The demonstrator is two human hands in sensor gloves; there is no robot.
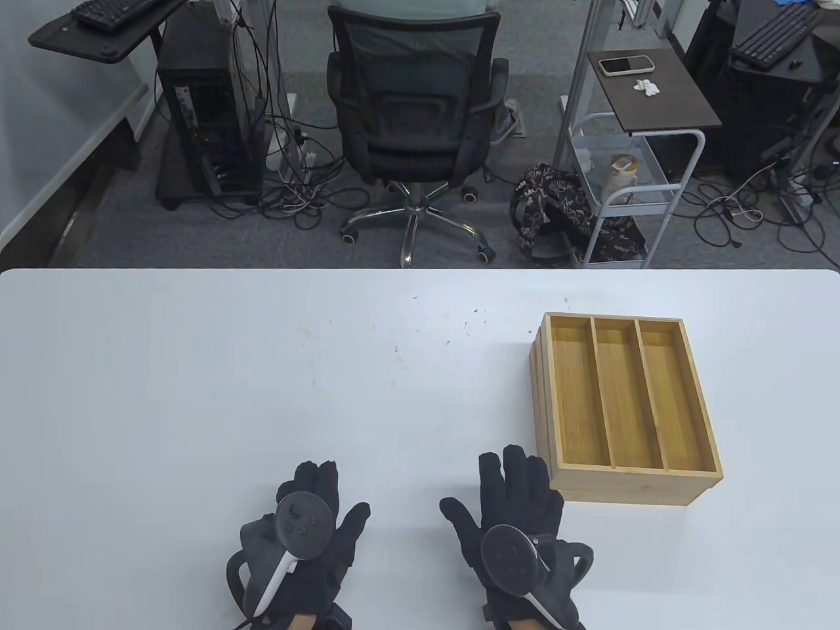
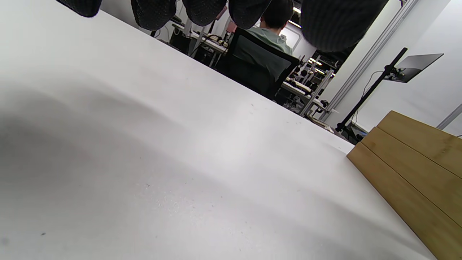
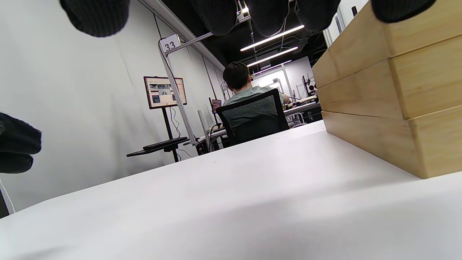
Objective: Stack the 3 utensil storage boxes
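Note:
Three bamboo utensil boxes (image 1: 623, 397) stand stacked one on another at the right of the white table (image 1: 262, 394); the top one shows three long compartments. The stack's side shows in the left wrist view (image 2: 415, 169) and its three layers show in the right wrist view (image 3: 389, 86). My right hand (image 1: 515, 505) lies flat and empty on the table just left of the stack's near corner, fingers spread, not touching it as far as I can see. My left hand (image 1: 315, 518) lies flat and empty further left.
Beyond the table's far edge stand a black office chair (image 1: 417, 125) with a seated person, a computer tower (image 1: 203, 125) and a small cart (image 1: 630, 190). Small dark specks (image 1: 469, 325) mark the table's middle.

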